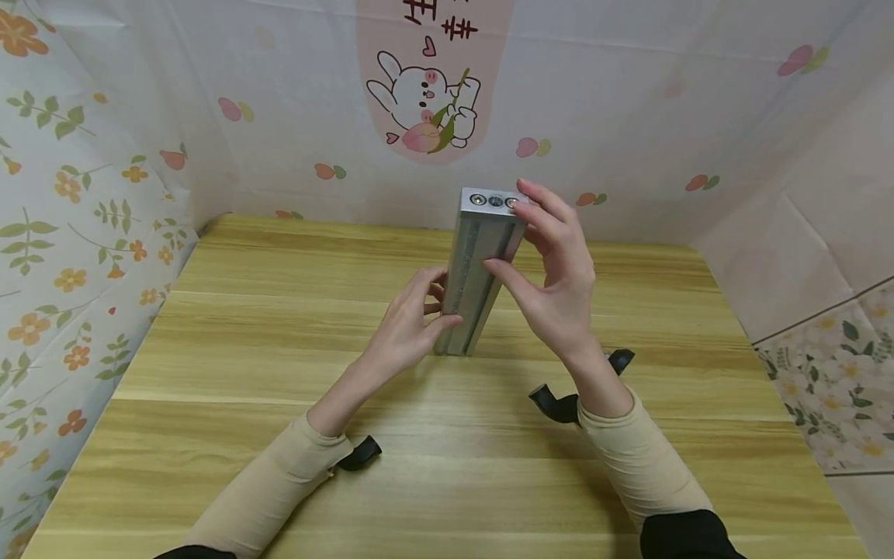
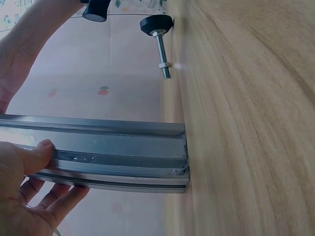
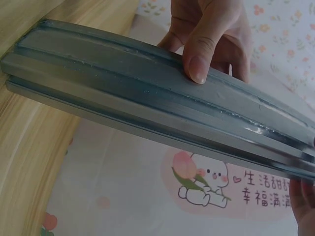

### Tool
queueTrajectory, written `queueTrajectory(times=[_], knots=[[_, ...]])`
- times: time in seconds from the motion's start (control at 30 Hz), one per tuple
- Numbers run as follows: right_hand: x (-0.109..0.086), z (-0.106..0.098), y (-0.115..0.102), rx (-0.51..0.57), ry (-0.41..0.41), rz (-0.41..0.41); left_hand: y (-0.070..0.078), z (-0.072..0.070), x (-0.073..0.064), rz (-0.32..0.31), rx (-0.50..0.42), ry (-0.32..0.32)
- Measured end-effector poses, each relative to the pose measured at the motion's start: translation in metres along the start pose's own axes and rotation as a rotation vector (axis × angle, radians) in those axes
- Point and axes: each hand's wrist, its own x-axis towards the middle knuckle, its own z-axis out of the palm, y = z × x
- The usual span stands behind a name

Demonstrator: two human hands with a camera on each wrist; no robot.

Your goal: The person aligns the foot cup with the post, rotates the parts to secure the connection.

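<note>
A silver grooved aluminium profile bar [image 1: 469,272] stands upright on the wooden table. Its top end plate [image 1: 492,199] has a row of three round holes or screw heads. My left hand [image 1: 405,322] grips the bar below mid-height, thumb on the front face and fingers behind. Higher up, my right hand [image 1: 559,272] holds the top end, with its thumb at the side edge and fingertips on the end plate by the rightmost screw. In the left wrist view, the bar's lower end [image 2: 179,157] meets the tabletop.
A levelling foot [image 2: 156,24] with a black round base and threaded stud lies on its side on the table [image 1: 447,481], beyond the bar in the left wrist view. Black camera mounts [image 1: 359,454] sit on both wrists. A printed cloth [image 1: 279,93] hangs behind the table.
</note>
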Motion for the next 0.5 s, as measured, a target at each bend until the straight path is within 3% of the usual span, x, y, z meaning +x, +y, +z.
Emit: queueTrajectory(times=[0.5], knots=[[-0.01, -0.011, 0.0, -0.084, -0.086, 0.037, -0.001, -0.001, -0.001, -0.015, 0.016, -0.044]])
